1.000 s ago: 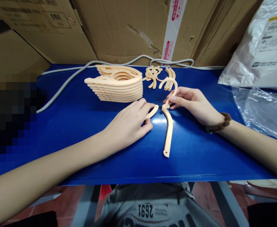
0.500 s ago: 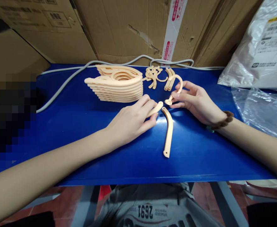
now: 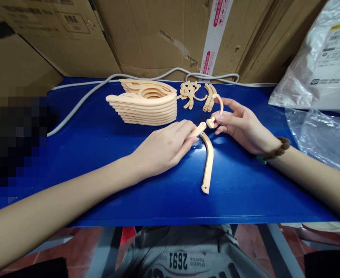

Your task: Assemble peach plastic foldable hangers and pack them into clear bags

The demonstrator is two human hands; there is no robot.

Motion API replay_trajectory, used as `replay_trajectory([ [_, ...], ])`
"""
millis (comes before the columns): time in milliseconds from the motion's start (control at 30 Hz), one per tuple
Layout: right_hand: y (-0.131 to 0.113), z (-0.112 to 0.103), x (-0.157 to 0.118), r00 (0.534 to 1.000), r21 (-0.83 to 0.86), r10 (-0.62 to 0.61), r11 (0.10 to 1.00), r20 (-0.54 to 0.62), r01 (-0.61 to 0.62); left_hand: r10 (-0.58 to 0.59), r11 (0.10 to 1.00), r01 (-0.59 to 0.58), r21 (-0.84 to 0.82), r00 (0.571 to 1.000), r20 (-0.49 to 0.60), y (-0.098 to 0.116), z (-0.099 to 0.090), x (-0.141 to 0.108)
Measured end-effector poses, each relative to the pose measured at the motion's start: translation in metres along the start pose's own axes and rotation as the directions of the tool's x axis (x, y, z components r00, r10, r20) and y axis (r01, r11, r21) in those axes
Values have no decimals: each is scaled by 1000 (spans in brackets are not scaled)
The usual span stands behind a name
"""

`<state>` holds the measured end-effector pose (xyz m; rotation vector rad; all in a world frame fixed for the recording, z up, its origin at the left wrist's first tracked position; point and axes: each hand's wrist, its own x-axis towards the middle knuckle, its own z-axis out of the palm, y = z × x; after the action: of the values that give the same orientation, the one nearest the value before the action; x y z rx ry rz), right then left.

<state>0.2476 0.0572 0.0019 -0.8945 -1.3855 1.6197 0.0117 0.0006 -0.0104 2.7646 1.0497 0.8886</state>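
My left hand (image 3: 170,146) is closed round a beige plastic arm piece (image 3: 198,130), whose rounded end points right. Between the fingers of my right hand (image 3: 236,119) is a beige hook (image 3: 221,105), its round base (image 3: 210,123) turned toward that piece, a small gap apart. Below them a curved beige arm (image 3: 208,162) with a hole at its end lies on the blue table (image 3: 158,200). Behind my left hand stands a stack of beige hanger parts (image 3: 147,104). Loose hooks (image 3: 189,92) and a few short curved pieces (image 3: 209,98) lie at the back.
A grey cable (image 3: 83,104) runs along the table's back edge. Cardboard boxes (image 3: 147,42) stand behind it. At the right are a plastic-wrapped package (image 3: 317,73) and a clear plastic bag (image 3: 320,135).
My left hand has moved slightly right with its piece, closer to the hook's base. The hook has tilted in my right hand, its base turned more toward the left piece.
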Motion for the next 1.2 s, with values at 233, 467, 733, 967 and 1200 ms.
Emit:
replay_trajectory([
  [233, -1, 0, -1, 997, 21, 42, 999, 64, -43, -21, 1000, 21, -19, 1000, 2, -2, 2, -1],
  [467, -1, 3, -3, 995, 1, 31, 1000, 92, -31, 48, 999, -48, -5, 998, -35, -2, 3, 0],
  [733, -2, 6, -6, 996, -41, 23, 999, 87, -19, 102, 992, -97, 77, 993, -54, -2, 2, 0],
  [967, -4, 8, -6, 998, -68, 18, 998, 63, -14, 135, 961, -129, 243, 991, -6, -1, -2, -1],
  [1200, -3, 9, -9, 999, -119, -2, 993, 43, 7, 172, 910, -172, 377, 985, 34, 0, -5, -1],
])
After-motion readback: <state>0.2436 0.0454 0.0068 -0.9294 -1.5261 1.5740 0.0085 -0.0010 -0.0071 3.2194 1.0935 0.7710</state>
